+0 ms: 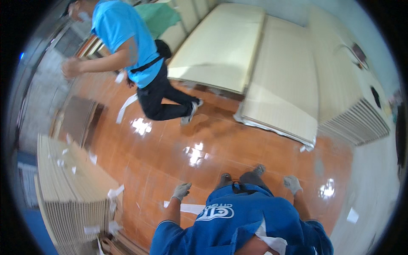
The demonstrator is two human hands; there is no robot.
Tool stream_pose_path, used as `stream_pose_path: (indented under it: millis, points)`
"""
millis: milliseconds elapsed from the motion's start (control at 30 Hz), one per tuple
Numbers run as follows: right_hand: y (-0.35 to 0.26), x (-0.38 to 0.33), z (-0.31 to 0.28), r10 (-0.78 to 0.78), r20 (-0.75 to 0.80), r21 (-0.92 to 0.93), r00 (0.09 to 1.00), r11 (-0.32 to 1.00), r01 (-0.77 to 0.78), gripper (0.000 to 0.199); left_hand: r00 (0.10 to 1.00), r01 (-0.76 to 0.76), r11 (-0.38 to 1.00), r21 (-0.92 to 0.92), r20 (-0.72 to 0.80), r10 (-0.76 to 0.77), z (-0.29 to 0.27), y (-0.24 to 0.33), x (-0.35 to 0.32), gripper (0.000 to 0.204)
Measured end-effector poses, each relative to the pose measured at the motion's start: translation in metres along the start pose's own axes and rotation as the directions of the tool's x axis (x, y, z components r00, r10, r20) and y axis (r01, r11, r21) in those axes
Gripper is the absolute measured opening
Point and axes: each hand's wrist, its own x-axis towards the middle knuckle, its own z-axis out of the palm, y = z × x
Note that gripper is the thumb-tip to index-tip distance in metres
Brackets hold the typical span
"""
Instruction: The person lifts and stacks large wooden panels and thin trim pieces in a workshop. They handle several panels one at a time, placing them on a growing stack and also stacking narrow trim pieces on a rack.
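Down below both hands [182, 192] [292, 184] — a white strip [191, 208] lies flat.

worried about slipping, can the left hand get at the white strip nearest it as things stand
Probably not without bending: the left hand hangs above the floor, where the white strip appears to lie. Otherwise, nothing seems to block the way down.

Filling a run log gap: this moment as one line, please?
left hand: gloved, nothing visibly held | right hand: gloved, nothing visibly held | floor: orange, white strip near left hand | co-worker: light-blue shirt
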Motion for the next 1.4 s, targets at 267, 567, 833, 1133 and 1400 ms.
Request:
stream_pose_path:
  millis: [267, 567, 833, 1133, 1400]
  points:
    - [-0.015, 0.009, 0.035, 0.058, 0.175, -0.215, 0.983, 0.976, -0.02, 0.026, 0.999, -0.022, 0.985, -0.174, -0.048, 0.014, -0.001, -0.061, -0.003, 0.058]
    - [-0.045, 0.008, 0.065, -0.077, 0.277, -0.33, 0.958, 0.929, 0.17, 0.029, 0.99, -0.053, 0.948, -0.315, -0.144, 0.007, -0.01, -0.086, 0.003, 0.056]
    - [-0.053, 0.012, 0.084, 0.061, 0.185, -0.023, 0.981, 0.998, -0.058, 0.025, 0.998, -0.045, 0.908, -0.416, -0.057, 0.023, -0.004, -0.087, 0.011, 0.046]
    - [-0.013, -0.004, 0.066, 0.111, 0.063, -0.058, 0.992, 0.993, -0.107, 0.014, 0.988, -0.105, 0.949, -0.297, 0.078, 0.134, -0.006, -0.07, 0.036, 0.03]
    - [-0.015, -0.022, 0.084, 0.114, -0.087, -0.162, 0.99, 0.979, -0.127, 0.011, 0.982, -0.119, 0.976, -0.184, 0.12, 0.143, -0.008, -0.022, 0.035, 0.04]
